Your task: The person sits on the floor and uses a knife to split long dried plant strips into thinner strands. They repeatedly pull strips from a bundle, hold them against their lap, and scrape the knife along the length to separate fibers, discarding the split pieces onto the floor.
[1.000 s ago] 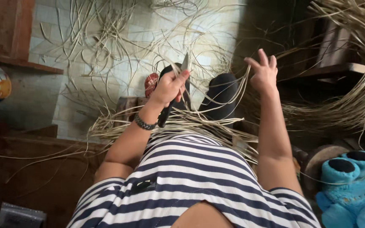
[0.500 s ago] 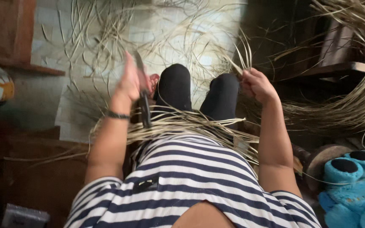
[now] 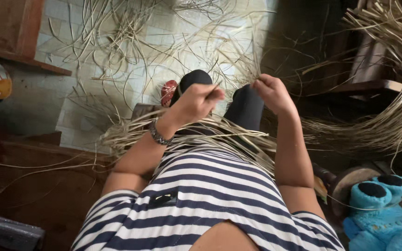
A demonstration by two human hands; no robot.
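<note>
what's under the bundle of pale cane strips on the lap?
The bundle of pale cane strips lies across the dark-trousered knees, above the striped shirt. The left hand and right hand work above it. The lap beneath is covered.

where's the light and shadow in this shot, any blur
Head view: daylight washes the tiled floor at top; the upper right corner and the wooden bench lie in shadow; both hands, left and right, look sharp; the strips at right bow toward the edge.

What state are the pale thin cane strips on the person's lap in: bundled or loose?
Loose: the pale thin cane strips fan untied across the lap; left hand and right hand pinch single strands.
</note>
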